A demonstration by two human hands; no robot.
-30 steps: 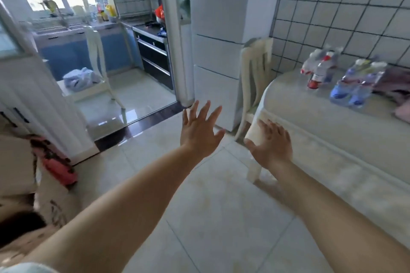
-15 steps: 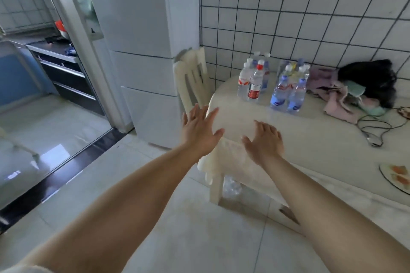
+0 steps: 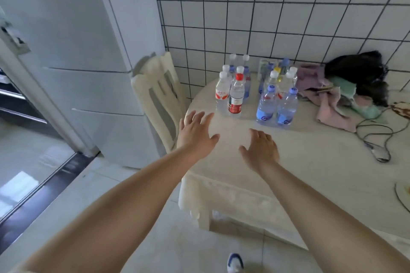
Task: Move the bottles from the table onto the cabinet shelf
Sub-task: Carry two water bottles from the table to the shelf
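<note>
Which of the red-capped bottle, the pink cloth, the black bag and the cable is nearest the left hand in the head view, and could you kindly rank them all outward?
From the left hand:
1. Red-capped bottle, just ahead on the table.
2. Pink cloth, farther right.
3. Black bag, against the tiled wall, and the cable, near the right edge: too close to call.

Both forearms are bare up to the frame edge, no watch or rings on the left hand (image 3: 195, 134) or right hand (image 3: 260, 149). One blue-and-white sneaker toe (image 3: 235, 262) pokes in at the bottom.

blue-label bottles (image 3: 275, 107): large "G", rest unreadable | red-label bottle (image 3: 236, 97): print illegible
</note>
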